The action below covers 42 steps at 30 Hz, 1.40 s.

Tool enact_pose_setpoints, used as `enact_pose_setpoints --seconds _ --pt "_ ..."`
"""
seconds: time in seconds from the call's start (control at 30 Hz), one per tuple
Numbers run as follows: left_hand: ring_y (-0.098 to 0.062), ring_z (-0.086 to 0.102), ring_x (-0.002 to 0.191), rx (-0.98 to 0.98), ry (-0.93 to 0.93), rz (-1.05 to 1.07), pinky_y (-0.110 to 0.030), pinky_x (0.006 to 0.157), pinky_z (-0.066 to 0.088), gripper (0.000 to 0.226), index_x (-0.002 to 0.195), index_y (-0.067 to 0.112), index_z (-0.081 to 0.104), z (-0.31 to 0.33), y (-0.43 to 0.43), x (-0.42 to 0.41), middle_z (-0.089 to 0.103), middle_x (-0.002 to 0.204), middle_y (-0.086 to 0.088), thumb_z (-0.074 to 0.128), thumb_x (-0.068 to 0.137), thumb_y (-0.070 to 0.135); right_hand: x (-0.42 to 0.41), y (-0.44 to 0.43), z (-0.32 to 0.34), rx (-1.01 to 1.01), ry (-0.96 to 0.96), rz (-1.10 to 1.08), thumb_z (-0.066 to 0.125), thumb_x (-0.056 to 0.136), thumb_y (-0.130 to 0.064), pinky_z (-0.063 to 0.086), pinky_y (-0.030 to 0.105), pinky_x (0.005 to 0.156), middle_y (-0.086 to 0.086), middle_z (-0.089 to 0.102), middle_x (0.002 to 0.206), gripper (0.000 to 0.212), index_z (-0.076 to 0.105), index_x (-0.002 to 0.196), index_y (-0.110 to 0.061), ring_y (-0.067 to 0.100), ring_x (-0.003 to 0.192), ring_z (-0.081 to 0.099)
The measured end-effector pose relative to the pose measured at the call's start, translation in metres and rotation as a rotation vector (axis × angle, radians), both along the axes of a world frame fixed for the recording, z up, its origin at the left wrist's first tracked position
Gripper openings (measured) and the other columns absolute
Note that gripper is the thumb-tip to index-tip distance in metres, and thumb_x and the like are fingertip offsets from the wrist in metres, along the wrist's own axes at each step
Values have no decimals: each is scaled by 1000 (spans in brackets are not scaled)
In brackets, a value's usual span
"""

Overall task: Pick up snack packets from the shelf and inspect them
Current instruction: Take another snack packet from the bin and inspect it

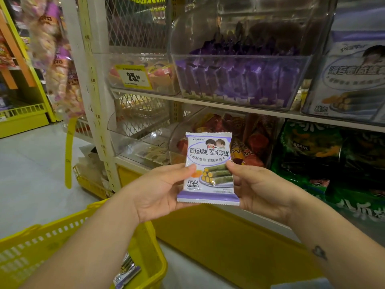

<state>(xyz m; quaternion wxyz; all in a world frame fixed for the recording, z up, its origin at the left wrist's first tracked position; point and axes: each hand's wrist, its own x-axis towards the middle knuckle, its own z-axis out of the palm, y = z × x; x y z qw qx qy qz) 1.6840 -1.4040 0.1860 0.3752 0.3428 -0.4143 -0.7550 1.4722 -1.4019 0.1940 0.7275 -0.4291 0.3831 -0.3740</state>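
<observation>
Snack packet (208, 167) upright, front toward camera, long axis vertical, pinched at mid-height by left hand (160, 190) on left edge and right hand (262, 190) on right edge, held level between both before lower shelf bin (145, 147), equally near either hand for flipping.
</observation>
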Motion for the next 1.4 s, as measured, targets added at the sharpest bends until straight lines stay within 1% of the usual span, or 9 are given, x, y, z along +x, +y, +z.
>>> enact_pose_setpoints --seconds 0.13,0.23,0.37,0.53,0.67,0.8,0.9,1.2,1.4 --pt "-25 73 89 -6 -34 38 -33 64 62 33 110 8 70 3 4 -4 71 111 -19 63 80 21 0 0 2 -15 5 -14 56 83 -30 56 41 85 22 65 122 50 58 125 -3 35 120 58" --pt "-3 71 89 -357 -380 280 -23 65 58 36 127 32 54 -3 6 -15 71 114 8 57 94 17 6 4 1 -232 207 -133 58 85 -34 52 48 89 25 64 119 47 57 119 -2 38 96 60" --pt "15 60 101 -592 -385 274 -27 89 49 56 133 55 40 -6 10 -25 61 107 42 62 82 48 16 12 0 -584 419 -212 63 76 -42 61 38 67 -12 73 99 34 60 108 -30 8 87 71" --pt "-13 67 107 -526 -192 195 -38 80 57 65 133 44 49 -7 7 -24 68 120 11 72 72 48 14 13 2 -659 347 -45 58 91 -26 58 22 66 -20 70 110 39 56 130 -32 11 96 70" --pt "-18 64 112 -406 -97 96 -35 87 54 61 129 36 56 -7 10 -20 68 123 2 74 71 35 8 7 3 -730 408 -189 63 80 -43 55 19 74 -21 65 116 42 58 122 -43 4 102 65" --pt "-23 61 117 -340 -12 -106 -34 91 54 57 130 33 57 -8 14 -21 64 130 -5 72 75 23 3 0 3 -528 184 -198 74 62 -50 56 31 85 -11 65 122 80 41 134 -38 7 109 65" --pt "-25 60 120 -347 8 -169 -38 94 53 51 125 30 62 -7 14 -19 64 130 -6 71 77 18 1 1 4 -516 110 -156 79 61 -40 57 36 84 -7 71 115 82 41 133 -34 13 106 67" --pt "-15 68 102 -526 -12 260 -31 74 57 32 114 34 64 -12 5 -27 71 113 4 59 84 24 14 11 3 -795 308 -346 69 82 -27 60 35 77 -14 71 106 30 61 106 -42 9 97 69" --pt "-18 71 97 -382 130 330 -39 69 57 30 114 37 66 -11 1 -21 71 112 1 53 89 24 6 14 12 -710 178 18 67 83 -31 57 31 84 -17 62 127 69 35 139 -53 11 116 61"
